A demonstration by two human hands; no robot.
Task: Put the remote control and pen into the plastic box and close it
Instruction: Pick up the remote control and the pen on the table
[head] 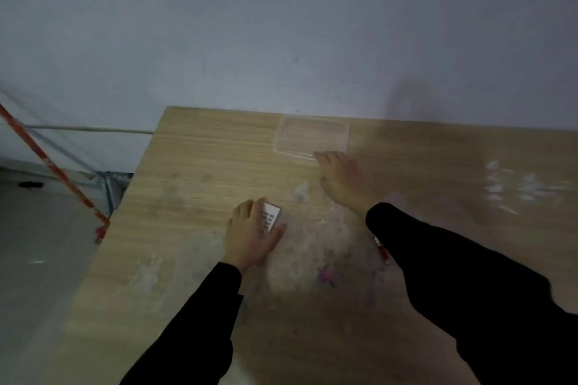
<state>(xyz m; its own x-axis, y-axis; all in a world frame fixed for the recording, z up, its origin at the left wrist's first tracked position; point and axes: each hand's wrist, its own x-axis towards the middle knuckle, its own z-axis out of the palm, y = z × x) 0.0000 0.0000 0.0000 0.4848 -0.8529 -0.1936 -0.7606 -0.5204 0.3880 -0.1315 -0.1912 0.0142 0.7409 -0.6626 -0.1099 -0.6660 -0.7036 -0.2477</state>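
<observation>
A clear plastic box (311, 137) lies near the table's far edge, by the wall; the frame is blurred and I cannot tell whether it has a lid on. My right hand (341, 180) stretches toward it, fingers apart, fingertips touching its near rim. Closer to me, a white remote control (271, 218) with dark buttons lies on the wood. My left hand (251, 233) rests over it, fingers on its left side and thumb on its right. A red pen (382, 249) lies on the table, partly hidden by my right sleeve.
The wooden table (194, 172) has pale smears and a small purple mark (327, 277) near the middle. A grey wall stands right behind it. Off the table's left edge are the floor, an orange bar (53, 169) and a white cable (87, 129).
</observation>
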